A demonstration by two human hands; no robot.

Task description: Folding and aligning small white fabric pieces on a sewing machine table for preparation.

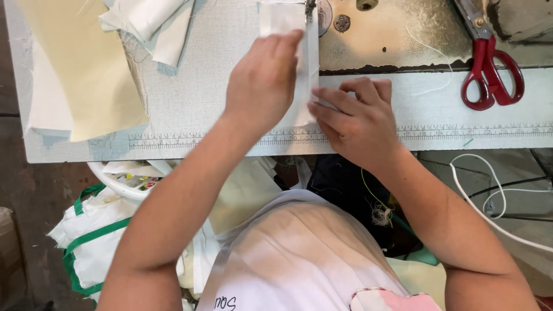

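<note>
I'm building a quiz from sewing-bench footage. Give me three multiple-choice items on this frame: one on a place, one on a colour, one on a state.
1. Where do the scissors lie?
A. at the table's far right
B. under the left hand
C. on the floor

2. What colour are the scissor handles?
A. green
B. red
C. black

3. What are the hands doing with the white strip?
A. both hang clear above it
B. only the right hand touches it
C. both rest on it, pressing it flat to the table

Answers:
1. A: they lie by the right edge, well away from both hands.
2. B: both handle loops are red.
3. C: the left hand lies across the strip, and the right hand has its fingertips on the strip's lower edge, near the ruler along the table front.
</note>
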